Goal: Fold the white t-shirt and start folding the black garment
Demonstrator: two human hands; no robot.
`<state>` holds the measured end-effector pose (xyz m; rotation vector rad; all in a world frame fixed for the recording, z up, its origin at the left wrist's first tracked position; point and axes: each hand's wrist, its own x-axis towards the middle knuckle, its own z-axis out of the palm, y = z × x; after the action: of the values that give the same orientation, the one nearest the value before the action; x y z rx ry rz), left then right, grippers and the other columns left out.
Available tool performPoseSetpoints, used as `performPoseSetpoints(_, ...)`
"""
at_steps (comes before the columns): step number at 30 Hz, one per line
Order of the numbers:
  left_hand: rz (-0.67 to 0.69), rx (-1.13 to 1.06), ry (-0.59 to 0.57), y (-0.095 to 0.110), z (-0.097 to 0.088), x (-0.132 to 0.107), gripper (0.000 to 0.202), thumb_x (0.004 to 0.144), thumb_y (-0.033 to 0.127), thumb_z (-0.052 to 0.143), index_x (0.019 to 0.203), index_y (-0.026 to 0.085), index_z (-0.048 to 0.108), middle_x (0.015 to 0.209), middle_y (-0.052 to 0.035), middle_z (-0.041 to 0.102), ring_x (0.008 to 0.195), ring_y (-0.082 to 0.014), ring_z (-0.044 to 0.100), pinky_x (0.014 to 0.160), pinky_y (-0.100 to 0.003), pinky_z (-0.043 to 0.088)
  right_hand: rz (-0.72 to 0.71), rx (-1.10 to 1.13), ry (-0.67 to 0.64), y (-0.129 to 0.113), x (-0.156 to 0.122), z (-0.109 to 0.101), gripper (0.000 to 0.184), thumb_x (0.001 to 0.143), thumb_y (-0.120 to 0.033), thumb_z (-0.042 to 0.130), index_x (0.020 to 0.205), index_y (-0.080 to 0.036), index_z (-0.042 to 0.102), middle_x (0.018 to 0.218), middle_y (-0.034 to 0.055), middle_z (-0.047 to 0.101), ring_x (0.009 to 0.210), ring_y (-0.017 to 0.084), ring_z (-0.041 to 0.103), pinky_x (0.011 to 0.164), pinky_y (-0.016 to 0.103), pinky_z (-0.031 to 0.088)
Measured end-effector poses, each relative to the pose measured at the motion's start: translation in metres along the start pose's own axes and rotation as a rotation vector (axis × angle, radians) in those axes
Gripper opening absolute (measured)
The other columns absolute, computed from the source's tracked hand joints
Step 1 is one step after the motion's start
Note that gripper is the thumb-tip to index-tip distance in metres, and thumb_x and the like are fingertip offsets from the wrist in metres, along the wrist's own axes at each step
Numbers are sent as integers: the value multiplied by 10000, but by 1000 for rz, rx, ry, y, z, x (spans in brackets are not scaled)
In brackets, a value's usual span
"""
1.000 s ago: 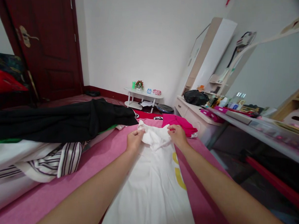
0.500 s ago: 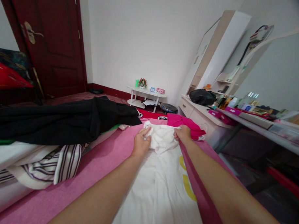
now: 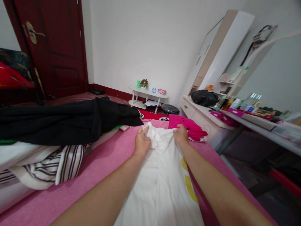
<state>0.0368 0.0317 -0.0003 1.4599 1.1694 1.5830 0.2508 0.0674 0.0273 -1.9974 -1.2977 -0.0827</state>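
Note:
A white garment (image 3: pixel 158 188) with yellow print on its right side lies lengthwise on the pink bed cover (image 3: pixel 103 167). Its cloth is wrinkled, and I cannot tell exactly what kind of garment it is. My left hand (image 3: pixel 142 141) is closed on the far left corner, thumb and fingers pinching the fabric. At the far right corner, my right hand (image 3: pixel 181 135) grips the same edge, its fingertips partly hidden. The edge between both hands is slightly raised and creased. Just beyond my right hand lies a bright pink folded garment (image 3: pixel 190 126).
To the left lie a black garment (image 3: pixel 67 121) and a striped one (image 3: pixel 69 163) in a heap. A dressing table (image 3: pixel 202 112) with bottles and a black bag (image 3: pixel 204 97) stands at the right. Past the bed is a small white table (image 3: pixel 149 92).
The far end of the white garment, bunched before, is now more spread and flatter between my hands. My right hand has shifted slightly left.

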Motion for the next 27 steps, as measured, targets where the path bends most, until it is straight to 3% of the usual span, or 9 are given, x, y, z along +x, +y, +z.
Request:
performPoseSetpoints(2, -8, -64, -15, 2, -1, -1, 588, 622, -75, 456, 1142, 112, 658, 1229, -124, 568, 1176, -238, 516, 1072, -345, 354, -116, -16, -35, -15, -7, 0, 409, 710, -187, 599, 1118, -217, 616, 910, 70, 676, 892, 228, 615, 740, 296, 430)
performPoseSetpoints(6, -21, -209, -13, 3, -2, -1, 602, 579, -72, 426, 1078, 132, 693, 1178, -97, 608, 1126, -212, 549, 1019, -313, 403, -280, 114, -282, -37, -18, 13, 538, 628, -219, 711, 1157, -236, 616, 736, -1, 654, 746, 181, 600, 678, 267, 424)
performPoseSetpoints(8, -38, -261, -25, 2, -2, 0, 618, 565, -63, 421, 1085, 133, 692, 1178, -93, 612, 1121, -213, 554, 991, -307, 427, -230, 268, -389, -40, -20, 21, 529, 550, -188, 756, 1069, -232, 662, 695, -28, 652, 700, 161, 592, 646, 248, 428)
performPoseSetpoints(11, -30, -295, -45, 0, -1, 0, 643, 550, -56, 410, 1099, 134, 687, 1184, -89, 608, 1115, -211, 560, 972, -298, 442, -113, 457, -455, -39, -19, 30, 301, 516, -165, 757, 810, -198, 704, 597, -44, 631, 630, 148, 592, 584, 226, 427)
performPoseSetpoints(14, 23, -270, -44, -2, 0, 0, 679, 545, -65, 401, 1134, 141, 670, 1224, -79, 589, 1157, -207, 535, 1020, -299, 403, -41, 525, -421, -38, -19, 34, 154, 549, -186, 741, 674, -179, 651, 489, -57, 570, 512, 134, 569, 485, 206, 407)
performPoseSetpoints(17, 95, -233, -34, -1, -1, -1, 756, 536, -85, 396, 1212, 168, 622, 1294, -50, 553, 1229, -195, 479, 1089, -293, 324, 92, 627, -362, -42, -23, 36, 105, 653, -194, 666, 714, -181, 582, 479, -55, 566, 429, 124, 557, 421, 202, 415)
performPoseSetpoints(20, 118, -247, -19, -2, -2, 0, 826, 530, -98, 393, 1283, 198, 562, 1346, -16, 522, 1282, -173, 426, 1126, -275, 255, 236, 754, -346, -47, -33, 35, 89, 750, -178, 577, 812, -190, 515, 557, -21, 627, 491, 139, 630, 485, 226, 507)
performPoseSetpoints(24, 34, -328, -17, 2, -3, 0, 835, 547, -81, 381, 1313, 217, 527, 1366, 5, 511, 1288, -162, 424, 1108, -286, 285, 317, 898, -406, -47, -47, 28, 83, 837, -255, 536, 806, -187, 499, 685, 58, 686, 709, 166, 698, 677, 267, 568)
performPoseSetpoints(27, 95, -323, -237, 17, -7, -5, 712, 573, -39, 380, 1199, 190, 630, 1224, -18, 628, 1179, -168, 531, 1019, -276, 388, 249, 1013, -435, -35, -55, 20, 251, 860, -444, 505, 807, -198, 518, 785, 92, 694, 867, 206, 686, 757, 318, 565)
